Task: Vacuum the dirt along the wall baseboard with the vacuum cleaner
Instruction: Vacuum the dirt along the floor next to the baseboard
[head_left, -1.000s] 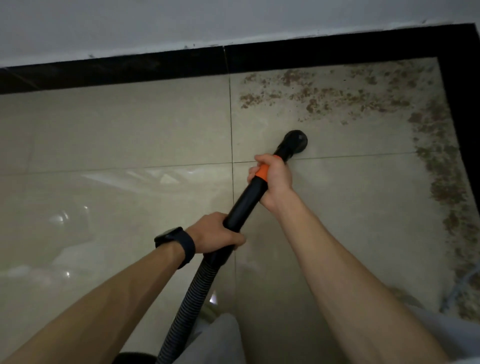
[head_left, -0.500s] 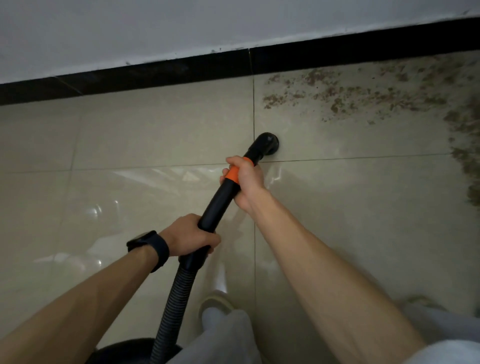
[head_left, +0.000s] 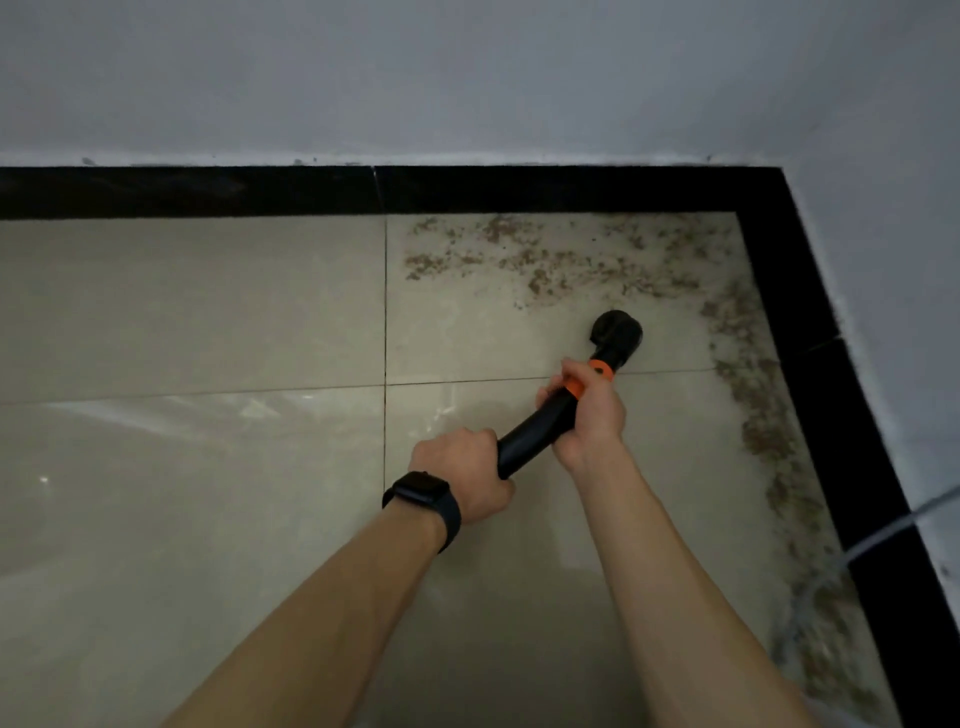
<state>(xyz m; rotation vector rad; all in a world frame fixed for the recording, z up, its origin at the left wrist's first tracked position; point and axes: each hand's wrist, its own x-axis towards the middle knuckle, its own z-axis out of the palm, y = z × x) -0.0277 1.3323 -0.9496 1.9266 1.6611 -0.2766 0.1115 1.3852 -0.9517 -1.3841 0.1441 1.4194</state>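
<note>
A black vacuum wand (head_left: 535, 434) with an orange collar points up and right across the beige tiled floor. Its round black nozzle (head_left: 615, 332) sits on the floor just below a band of brown dirt (head_left: 550, 260) that runs along the black baseboard (head_left: 519, 189). More dirt (head_left: 763, 431) lines the right-hand baseboard (head_left: 841, 415) into the corner. My right hand (head_left: 589, 415) grips the wand at the orange collar. My left hand (head_left: 467, 475), with a dark watch on its wrist, grips the wand's lower end. The hose is hidden behind my arms.
Grey walls (head_left: 467, 78) meet in a corner at the upper right. A thin pale cable (head_left: 883, 535) crosses the right baseboard and curls onto the floor at the lower right. The glossy tiles (head_left: 182, 415) to the left show no dirt.
The nozzle has swung right and forward toward the dirt by the corner, and my view has shifted right so the corner shows. The hose and my legs have left view. Both grips are unchanged.
</note>
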